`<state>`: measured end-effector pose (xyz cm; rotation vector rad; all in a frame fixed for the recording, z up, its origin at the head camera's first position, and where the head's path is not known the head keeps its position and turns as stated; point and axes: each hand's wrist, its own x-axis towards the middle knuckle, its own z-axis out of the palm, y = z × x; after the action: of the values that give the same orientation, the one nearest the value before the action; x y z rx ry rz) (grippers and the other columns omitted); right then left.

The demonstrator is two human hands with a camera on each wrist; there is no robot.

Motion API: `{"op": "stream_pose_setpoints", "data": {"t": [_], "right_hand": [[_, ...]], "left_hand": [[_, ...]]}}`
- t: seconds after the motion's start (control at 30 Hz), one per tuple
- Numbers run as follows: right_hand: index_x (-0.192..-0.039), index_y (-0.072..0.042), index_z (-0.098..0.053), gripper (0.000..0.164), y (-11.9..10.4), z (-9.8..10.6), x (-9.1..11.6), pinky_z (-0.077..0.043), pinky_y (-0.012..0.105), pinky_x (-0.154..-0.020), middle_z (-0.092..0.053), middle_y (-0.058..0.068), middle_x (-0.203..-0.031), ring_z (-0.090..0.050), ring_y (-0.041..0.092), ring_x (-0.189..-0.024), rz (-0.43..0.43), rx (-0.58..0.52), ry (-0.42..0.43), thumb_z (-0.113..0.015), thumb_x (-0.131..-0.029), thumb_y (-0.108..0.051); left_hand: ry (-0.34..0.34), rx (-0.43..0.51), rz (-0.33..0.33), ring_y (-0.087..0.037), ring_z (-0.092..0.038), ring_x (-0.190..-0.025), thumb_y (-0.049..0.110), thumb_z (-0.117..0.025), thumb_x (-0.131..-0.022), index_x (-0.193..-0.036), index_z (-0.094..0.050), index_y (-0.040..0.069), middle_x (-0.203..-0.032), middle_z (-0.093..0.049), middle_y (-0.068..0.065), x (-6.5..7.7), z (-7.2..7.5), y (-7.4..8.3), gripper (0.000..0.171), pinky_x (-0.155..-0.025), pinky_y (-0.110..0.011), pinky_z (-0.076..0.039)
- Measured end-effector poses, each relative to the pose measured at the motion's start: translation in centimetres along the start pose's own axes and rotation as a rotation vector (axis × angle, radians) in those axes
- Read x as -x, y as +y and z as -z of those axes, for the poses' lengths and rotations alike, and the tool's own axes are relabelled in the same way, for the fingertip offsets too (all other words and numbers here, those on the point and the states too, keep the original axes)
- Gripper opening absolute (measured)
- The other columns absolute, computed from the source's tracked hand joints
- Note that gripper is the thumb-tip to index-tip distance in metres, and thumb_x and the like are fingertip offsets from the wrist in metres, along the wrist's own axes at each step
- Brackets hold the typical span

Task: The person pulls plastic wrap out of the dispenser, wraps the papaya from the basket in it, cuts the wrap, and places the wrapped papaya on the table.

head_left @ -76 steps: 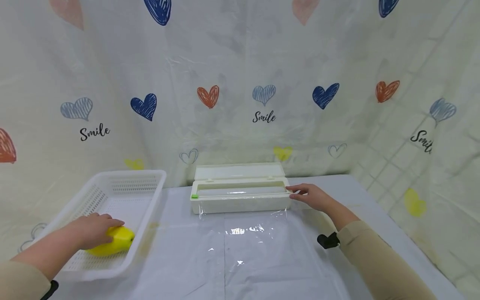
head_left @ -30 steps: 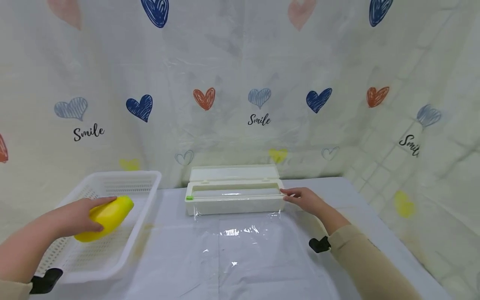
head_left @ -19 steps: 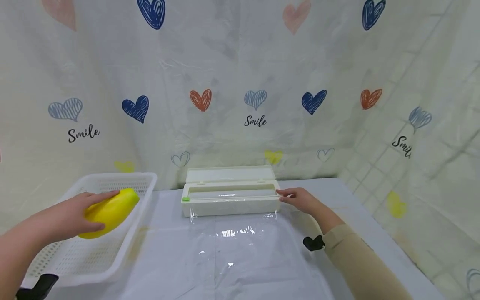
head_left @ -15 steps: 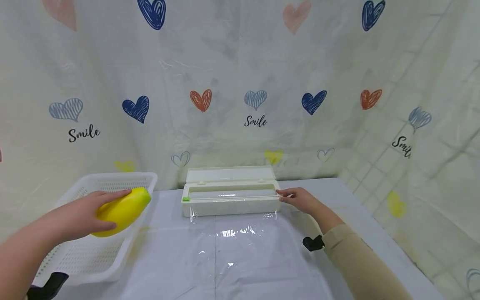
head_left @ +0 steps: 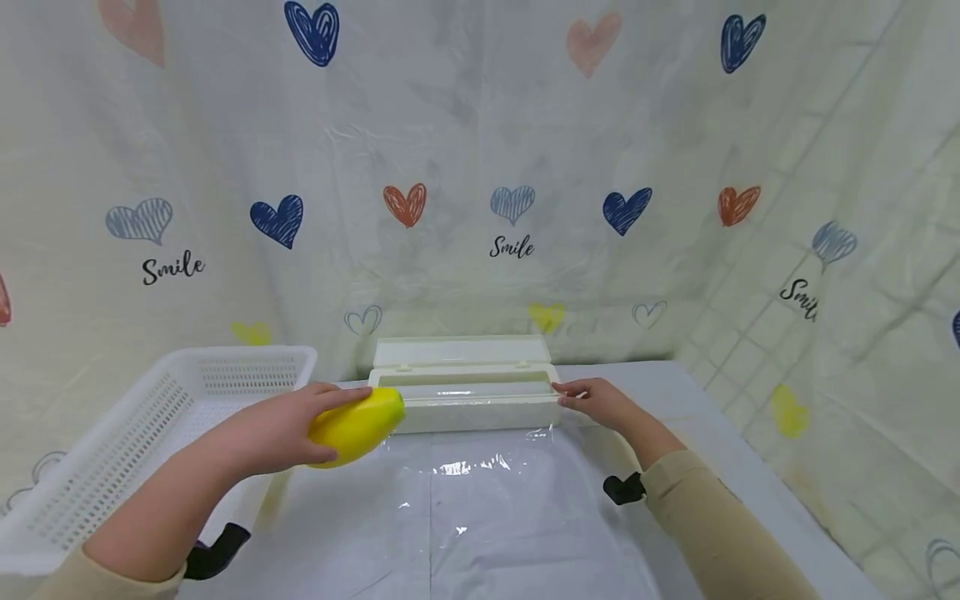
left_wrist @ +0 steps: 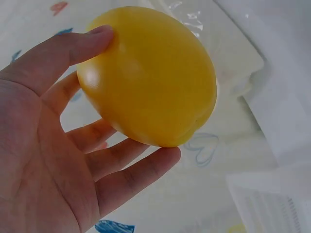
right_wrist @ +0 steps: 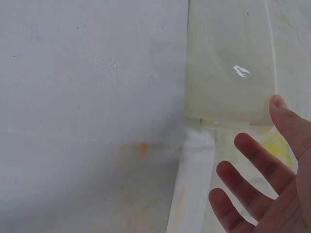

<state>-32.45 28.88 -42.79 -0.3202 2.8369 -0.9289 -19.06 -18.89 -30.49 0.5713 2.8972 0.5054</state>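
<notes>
My left hand [head_left: 288, 429] holds a yellow, papaya-shaped fruit [head_left: 358, 427] with a greenish tip, raised above the table just in front of the box's left end. In the left wrist view, the thumb lies on one side of the fruit [left_wrist: 150, 77] and the fingertips on the other. A white cling film dispenser box [head_left: 480, 414] stands at the back with its lid up and a roll inside. My right hand [head_left: 600, 402] grips its right front corner between thumb and forefinger; in the right wrist view, other fingers [right_wrist: 265, 165] extend loosely and the forefinger's contact is hidden.
Clear film [head_left: 487, 492] runs from the box over the white tabletop toward me. A white perforated basket [head_left: 112, 433] stands at the left, partly behind my left arm. A heart-printed curtain [head_left: 465, 125] hangs behind the table.
My left hand has lifted the yellow fruit out of the basket and carried it right, to before the box's left end. The right hand has stayed at the box's right corner.
</notes>
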Motion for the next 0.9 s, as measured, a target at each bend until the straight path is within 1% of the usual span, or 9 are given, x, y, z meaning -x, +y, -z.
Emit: {"op": "stream_pose_setpoints", "data": {"t": [0.1, 0.2, 0.27, 0.33, 0.43, 0.53, 0.6, 0.7, 0.9], "right_hand": [[-0.137, -0.017, -0.061, 0.046, 0.2, -0.1, 0.1, -0.052, 0.04, -0.083, -0.065, 0.012, -0.121, -0.06, 0.027, -0.104, 0.014, 0.0, 0.0, -0.067, -0.095, -0.034], [-0.137, -0.019, -0.061, 0.046, 0.3, -0.2, 0.2, -0.052, 0.04, -0.085, -0.065, 0.012, -0.123, -0.059, 0.028, -0.105, 0.003, -0.005, 0.006, -0.068, -0.094, -0.036], [-0.138, -0.018, -0.06, 0.047, 0.3, -0.2, 0.3, -0.052, 0.042, -0.087, -0.064, 0.013, -0.124, -0.059, 0.028, -0.107, 0.009, 0.0, 0.005, -0.067, -0.095, -0.036], [-0.137, -0.019, -0.061, 0.046, 0.3, -0.2, 0.3, -0.051, 0.042, -0.088, -0.064, 0.012, -0.125, -0.059, 0.028, -0.108, -0.004, -0.007, 0.012, -0.067, -0.095, -0.035], [-0.137, -0.018, -0.061, 0.045, 0.2, -0.1, 0.3, -0.052, 0.044, -0.089, -0.064, 0.014, -0.127, -0.059, 0.029, -0.109, 0.003, -0.005, 0.017, -0.066, -0.095, -0.034], [-0.137, -0.018, -0.061, 0.044, 0.0, -0.3, 0.1, -0.052, 0.044, -0.089, -0.063, 0.014, -0.128, -0.059, 0.03, -0.11, 0.009, -0.007, 0.019, -0.066, -0.096, -0.033], [-0.138, -0.019, -0.061, 0.044, 0.0, -0.5, 0.0, -0.051, 0.043, -0.089, -0.063, 0.014, -0.128, -0.059, 0.029, -0.11, 0.012, -0.01, 0.018, -0.065, -0.096, -0.034], [-0.137, -0.019, -0.061, 0.044, -0.2, -0.7, 0.0, -0.052, 0.042, -0.087, -0.063, 0.013, -0.128, -0.059, 0.029, -0.109, 0.011, -0.009, 0.023, -0.065, -0.097, -0.033], [-0.138, -0.019, -0.06, 0.044, -0.3, -0.3, 0.5, -0.052, 0.042, -0.087, -0.063, 0.014, -0.128, -0.059, 0.029, -0.11, -0.009, 0.003, 0.023, -0.064, -0.097, -0.033]], "left_hand": [[-0.015, 0.015, -0.026, -0.018, -0.056, -0.097, 0.022, -0.082, -0.079, -0.144, -0.051, 0.037, -0.138, -0.054, -0.005, -1.3, -1.1, 1.0, 0.074, -0.084, -0.04, -0.053], [-0.033, 0.027, -0.041, -0.016, -0.055, -0.096, 0.02, -0.082, -0.079, -0.142, -0.052, 0.038, -0.136, -0.055, 0.002, -2.6, -2.4, 1.9, 0.072, -0.084, -0.037, -0.052], [-0.042, 0.026, -0.054, -0.014, -0.054, -0.096, 0.02, -0.082, -0.079, -0.142, -0.053, 0.039, -0.134, -0.056, 0.005, -3.3, -3.2, 2.5, 0.071, -0.085, -0.036, -0.05], [-0.046, 0.021, -0.073, -0.014, -0.054, -0.096, 0.019, -0.082, -0.079, -0.141, -0.054, 0.039, -0.133, -0.056, 0.006, -4.0, -4.0, 3.1, 0.071, -0.085, -0.036, -0.05], [-0.047, 0.011, -0.12, -0.015, -0.056, -0.098, 0.016, -0.081, -0.079, -0.141, -0.054, 0.038, -0.135, -0.055, 0.006, -4.9, -5.1, 3.9, 0.071, -0.085, -0.039, -0.05], [-0.043, 0.002, -0.167, -0.019, -0.057, -0.106, 0.012, -0.08, -0.079, -0.143, -0.053, 0.036, -0.138, -0.054, 0.005, -5.7, -6.3, 4.2, 0.074, -0.087, -0.042, -0.05], [-0.039, 0.005, -0.184, -0.021, -0.056, -0.113, 0.01, -0.081, -0.078, -0.142, -0.053, 0.034, -0.14, -0.053, 0.005, -6.2, -7.1, 4.3, 0.074, -0.092, -0.045, -0.049], [-0.035, 0.002, -0.198, -0.023, -0.055, -0.116, 0.011, -0.083, -0.077, -0.141, -0.053, 0.031, -0.142, -0.052, 0.002, -7.0, -8.2, 4.4, 0.073, -0.095, -0.046, -0.047], [-0.007, -0.054, -0.248, -0.023, -0.057, -0.115, 0.014, -0.083, -0.077, -0.139, -0.054, 0.029, -0.141, -0.053, -0.001, -8.6, -9.9, 5.5, 0.071, -0.094, -0.045, -0.049]]}}
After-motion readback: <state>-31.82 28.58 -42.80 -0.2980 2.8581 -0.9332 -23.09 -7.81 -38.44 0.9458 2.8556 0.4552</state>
